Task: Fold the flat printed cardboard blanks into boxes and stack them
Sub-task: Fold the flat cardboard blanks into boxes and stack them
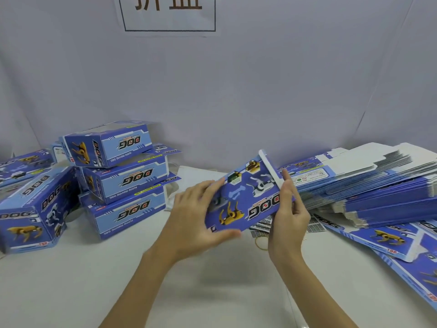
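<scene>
1. While folded boxes (123,185) sit stacked at the left of the table (212,292), one more lies tipped beside them.
2. Left hand (201,218) pinches the blank (246,200) at its near-left corner, thumb beneath, fingers curled on top.
3. Right hand (287,209) grips the blank's right edge, fingers wrapped behind; the blank is held tilted above the table.
4. To open it squarely, I judge both hands should push inward along the creases.
5. Flat blanks (369,185) wait piled at right.

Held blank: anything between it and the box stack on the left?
Nothing visible. The blank, held by left hand and right hand, has only bare table between it and the stacked boxes.
</scene>
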`<state>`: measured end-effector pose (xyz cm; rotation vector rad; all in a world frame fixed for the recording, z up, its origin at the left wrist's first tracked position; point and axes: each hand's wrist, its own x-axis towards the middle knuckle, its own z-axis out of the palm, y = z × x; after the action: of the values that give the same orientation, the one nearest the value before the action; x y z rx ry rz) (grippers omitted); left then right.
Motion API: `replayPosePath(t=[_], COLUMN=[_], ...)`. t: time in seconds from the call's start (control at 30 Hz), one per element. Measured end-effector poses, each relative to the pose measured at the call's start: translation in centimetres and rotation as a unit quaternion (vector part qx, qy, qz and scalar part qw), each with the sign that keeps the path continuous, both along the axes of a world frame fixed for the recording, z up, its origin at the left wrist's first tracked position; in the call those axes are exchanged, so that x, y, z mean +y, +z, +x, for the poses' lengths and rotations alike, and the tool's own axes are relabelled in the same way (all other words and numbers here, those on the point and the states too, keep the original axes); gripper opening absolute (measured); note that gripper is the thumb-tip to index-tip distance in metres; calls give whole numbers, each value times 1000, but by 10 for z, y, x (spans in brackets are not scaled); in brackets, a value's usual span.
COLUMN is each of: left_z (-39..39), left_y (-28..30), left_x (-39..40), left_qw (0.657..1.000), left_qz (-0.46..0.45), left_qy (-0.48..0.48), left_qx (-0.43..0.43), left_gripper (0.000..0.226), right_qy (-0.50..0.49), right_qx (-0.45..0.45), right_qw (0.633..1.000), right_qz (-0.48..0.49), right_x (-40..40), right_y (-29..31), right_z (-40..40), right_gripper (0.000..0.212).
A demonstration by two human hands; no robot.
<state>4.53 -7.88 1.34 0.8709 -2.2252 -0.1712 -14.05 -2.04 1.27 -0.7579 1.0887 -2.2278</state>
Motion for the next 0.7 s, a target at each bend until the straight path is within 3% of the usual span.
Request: replayPosePath(t=[0.1, 0.2, 0.37, 0.53, 0.7], left_z=[-16, -13, 5, 3, -21], left_y=[-10, -11, -10, -12, -13], left_x=[8, 1, -14, -13, 4], left_qw=[999, 999, 993, 985, 983], left_qz=[-17, -11, -103, -158, -170], left_qy=[19, 43, 30, 0, 56], left_qx=[-19, 2, -42, -69, -28], left_gripper=[128, 127, 126, 120, 125], right_qy=[53, 122, 233, 198, 162], right_qx=[59, 134, 232, 283, 379], right_qw=[997, 983, 943, 937, 910], right_qz=[2, 14, 53, 54, 35], right_x=[1, -1, 3, 2, -2], right_y=[-6, -6, 11, 8, -6], right_z=[13, 10, -14, -16, 2], right_gripper=[46, 32, 40, 41, 51])
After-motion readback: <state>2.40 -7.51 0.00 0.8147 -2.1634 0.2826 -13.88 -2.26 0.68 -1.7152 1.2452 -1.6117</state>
